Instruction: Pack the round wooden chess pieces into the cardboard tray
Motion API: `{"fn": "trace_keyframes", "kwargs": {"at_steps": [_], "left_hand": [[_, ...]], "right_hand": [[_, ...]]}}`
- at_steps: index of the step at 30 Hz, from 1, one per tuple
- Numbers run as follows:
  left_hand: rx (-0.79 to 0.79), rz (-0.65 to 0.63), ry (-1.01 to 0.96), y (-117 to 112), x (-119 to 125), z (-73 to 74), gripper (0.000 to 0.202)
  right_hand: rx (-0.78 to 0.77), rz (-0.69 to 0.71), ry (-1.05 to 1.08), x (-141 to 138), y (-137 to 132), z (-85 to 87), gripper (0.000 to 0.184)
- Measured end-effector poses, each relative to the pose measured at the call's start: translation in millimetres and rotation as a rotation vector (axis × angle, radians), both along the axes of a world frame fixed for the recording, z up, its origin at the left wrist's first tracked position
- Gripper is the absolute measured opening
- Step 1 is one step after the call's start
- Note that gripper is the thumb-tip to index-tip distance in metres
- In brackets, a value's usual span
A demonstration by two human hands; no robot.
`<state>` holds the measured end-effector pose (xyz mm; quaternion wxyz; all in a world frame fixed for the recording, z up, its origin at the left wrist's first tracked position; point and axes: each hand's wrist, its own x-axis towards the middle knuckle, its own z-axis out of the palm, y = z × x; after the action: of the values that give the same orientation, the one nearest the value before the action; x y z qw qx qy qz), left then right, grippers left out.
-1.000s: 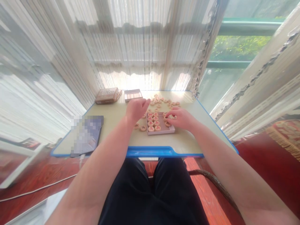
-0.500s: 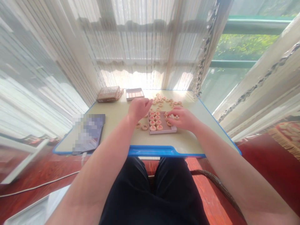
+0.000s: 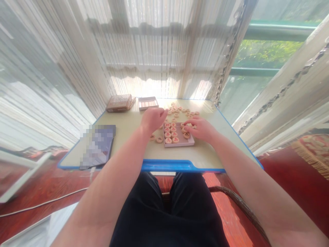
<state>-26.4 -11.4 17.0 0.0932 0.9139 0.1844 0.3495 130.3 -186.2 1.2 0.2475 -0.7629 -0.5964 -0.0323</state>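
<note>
A shallow box (image 3: 180, 144) sits in front of me with round wooden xiangqi pieces in it. Two columns of red-marked pieces (image 3: 174, 134) fill its left side. Along its right side lie several more, among them a dark-marked xiangqi piece (image 3: 186, 135). My right hand (image 3: 202, 128) reaches over the box's right edge, thumb and fingertips together on a xiangqi piece (image 3: 184, 130) in that column. My left hand (image 3: 153, 119) is held closed above the table, left of the box's far corner; whatever its curled fingers hold is hidden.
Loose xiangqi pieces (image 3: 176, 110) are scattered beyond the box, and a couple (image 3: 159, 139) lie to its left. A second shallow box (image 3: 148, 103) and brown boxes (image 3: 119, 103) stand at the back left. A tablet (image 3: 99, 147) lies on the left of the blue-edged table (image 3: 128, 151).
My right hand has shifted slightly away from me, its fingers drawing together and uncovering the nearest dark-marked piece in the right column. My left hand stays nearly still.
</note>
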Motion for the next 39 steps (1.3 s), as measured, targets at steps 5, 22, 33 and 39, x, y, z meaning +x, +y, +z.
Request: {"fn": "trace_keyframes", "kwargs": {"at_steps": [5, 22, 33, 39], "left_hand": [[-0.010, 0.004, 0.017, -1.6, 0.4, 1.4, 0.047], [0.006, 0.010, 0.024, -0.5, 1.1, -0.8, 0.049], [-0.035, 0.014, 0.020, 1.9, -1.8, -2.1, 0.048], [-0.082, 0.093, 0.052, 10.9, 0.5, -7.5, 0.038]], "right_hand": [[0.001, -0.013, -0.001, -1.2, -1.4, 2.2, 0.027], [0.091, -0.052, 0.010, 9.7, 0.4, -0.3, 0.027], [-0.011, -0.222, 0.018, 31.3, -1.8, -6.8, 0.022], [-0.015, -0.231, 0.031, 30.0, -1.2, -7.4, 0.024]]}}
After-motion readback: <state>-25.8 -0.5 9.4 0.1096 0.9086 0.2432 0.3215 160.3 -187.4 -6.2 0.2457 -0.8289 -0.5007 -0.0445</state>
